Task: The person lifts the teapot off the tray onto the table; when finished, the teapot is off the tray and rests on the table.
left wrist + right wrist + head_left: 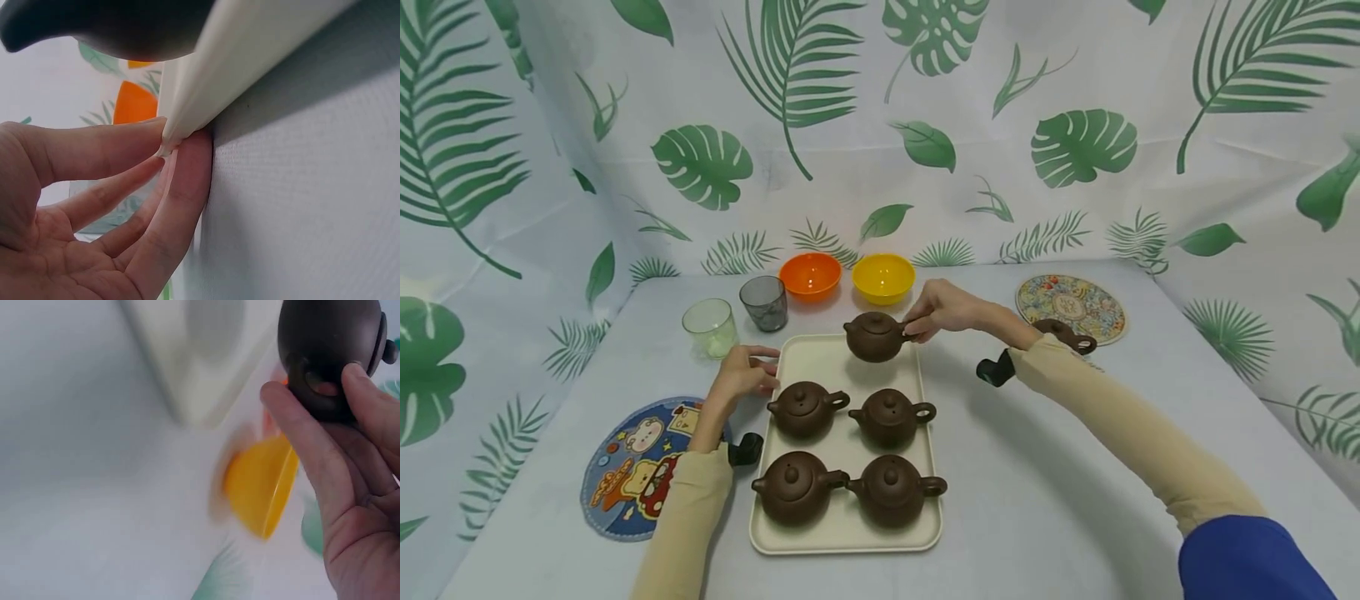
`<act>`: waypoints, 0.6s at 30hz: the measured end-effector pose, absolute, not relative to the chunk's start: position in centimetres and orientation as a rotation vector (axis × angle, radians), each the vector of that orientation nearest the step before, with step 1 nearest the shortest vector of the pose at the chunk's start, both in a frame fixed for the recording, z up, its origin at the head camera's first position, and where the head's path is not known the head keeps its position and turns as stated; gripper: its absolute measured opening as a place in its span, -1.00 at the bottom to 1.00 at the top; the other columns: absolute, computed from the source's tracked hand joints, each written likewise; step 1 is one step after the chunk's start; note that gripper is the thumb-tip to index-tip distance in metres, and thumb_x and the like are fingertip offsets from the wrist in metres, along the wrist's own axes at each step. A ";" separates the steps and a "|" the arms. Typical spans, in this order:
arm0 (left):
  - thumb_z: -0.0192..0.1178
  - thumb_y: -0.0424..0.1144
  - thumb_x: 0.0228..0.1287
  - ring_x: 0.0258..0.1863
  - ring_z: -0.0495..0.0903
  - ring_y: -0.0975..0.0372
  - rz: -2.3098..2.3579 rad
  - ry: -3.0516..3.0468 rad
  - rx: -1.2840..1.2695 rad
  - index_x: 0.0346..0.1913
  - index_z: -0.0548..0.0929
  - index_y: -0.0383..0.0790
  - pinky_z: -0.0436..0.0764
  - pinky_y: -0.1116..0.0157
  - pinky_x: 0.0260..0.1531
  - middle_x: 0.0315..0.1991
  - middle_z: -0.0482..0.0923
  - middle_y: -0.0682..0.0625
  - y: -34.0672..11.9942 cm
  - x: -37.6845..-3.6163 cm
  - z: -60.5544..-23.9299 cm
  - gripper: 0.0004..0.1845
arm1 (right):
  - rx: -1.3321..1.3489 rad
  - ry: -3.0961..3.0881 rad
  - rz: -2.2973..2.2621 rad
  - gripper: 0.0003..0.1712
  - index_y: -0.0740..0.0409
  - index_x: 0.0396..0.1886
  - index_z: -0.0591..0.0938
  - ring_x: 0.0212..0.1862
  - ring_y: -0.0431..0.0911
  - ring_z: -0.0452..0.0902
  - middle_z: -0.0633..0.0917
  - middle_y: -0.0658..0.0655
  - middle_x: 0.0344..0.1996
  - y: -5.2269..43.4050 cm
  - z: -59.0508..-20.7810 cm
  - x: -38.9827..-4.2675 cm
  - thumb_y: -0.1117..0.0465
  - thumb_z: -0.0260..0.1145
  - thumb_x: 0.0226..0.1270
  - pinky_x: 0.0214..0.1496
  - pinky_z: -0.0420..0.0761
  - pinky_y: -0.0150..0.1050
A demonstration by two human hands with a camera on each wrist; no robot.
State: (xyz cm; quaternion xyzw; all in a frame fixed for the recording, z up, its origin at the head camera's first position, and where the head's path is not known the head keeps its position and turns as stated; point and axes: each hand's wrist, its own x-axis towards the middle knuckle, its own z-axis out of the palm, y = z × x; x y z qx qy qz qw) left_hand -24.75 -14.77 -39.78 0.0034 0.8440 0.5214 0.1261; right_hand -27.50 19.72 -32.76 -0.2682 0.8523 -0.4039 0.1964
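pinching the small handle of a dark brown teapot [874, 340], the right hand [943, 310] holds it up over the far end of the cream tray [816, 354]; so small a grip on a smooth loop could let the round body tip, and the lid, which no finger seems to hold, might slide off. the left hand [743, 377] pinches the tray's left rim; a tug there could jolt the four teapots [803, 410] on it, and the nearest pair, handle and spout seeming to touch, might chip. the pots look matte, like bare clay, squat with knobbed lids; the tray has rounded corners and a raised lip. beyond stand a glossy yellow bowl [883, 281], an orange bowl [810, 279] and two see-through cups [764, 303] on the pale desk [1000, 483]
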 end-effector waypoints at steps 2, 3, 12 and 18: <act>0.26 -0.62 0.00 -0.57 0.59 0.28 1.512 2.461 0.006 0.14 0.51 -0.54 0.66 0.37 -0.51 -0.23 0.62 -0.36 -14.8 -24.8 -39.8 -0.47 | -0.754 2.419 -1.143 -0.78 0.53 -0.16 0.67 -0.24 0.25 0.69 0.72 0.39 -0.28 21.4 -32.9 -27.3 0.47 0.29 0.22 -0.23 0.70 -0.06; 0.26 -0.62 0.00 -0.57 0.59 0.28 1.512 2.461 0.001 0.14 0.52 -0.53 0.66 0.37 -0.51 -0.24 0.62 -0.34 -14.8 -24.7 -39.8 -0.47 | -0.746 2.447 -1.140 -0.78 0.54 -0.15 0.67 -0.25 0.23 0.69 0.72 0.40 -0.27 22.2 -33.0 -27.2 0.47 0.29 0.22 -0.24 0.70 -0.09; 0.24 -0.63 0.00 -0.58 0.58 0.28 1.513 2.454 0.003 0.14 0.51 -0.54 0.66 0.37 -0.51 -0.29 0.60 -0.28 -14.9 -24.6 -39.7 -0.47 | -0.676 2.607 -1.034 -0.79 0.55 -0.19 0.67 -0.30 0.17 0.71 0.71 0.42 -0.29 27.2 -33.9 -26.5 0.47 0.30 0.22 -0.29 0.71 -0.21; 0.24 -0.64 -0.01 -0.58 0.58 0.28 1.515 2.445 -0.004 0.14 0.52 -0.53 0.66 0.37 -0.50 -0.29 0.60 -0.28 -14.7 -24.6 -39.7 -0.47 | -0.625 2.631 -1.003 -0.78 0.57 -0.18 0.66 -0.28 0.21 0.70 0.69 0.45 -0.27 28.7 -34.6 -26.1 0.47 0.30 0.22 -0.28 0.71 -0.16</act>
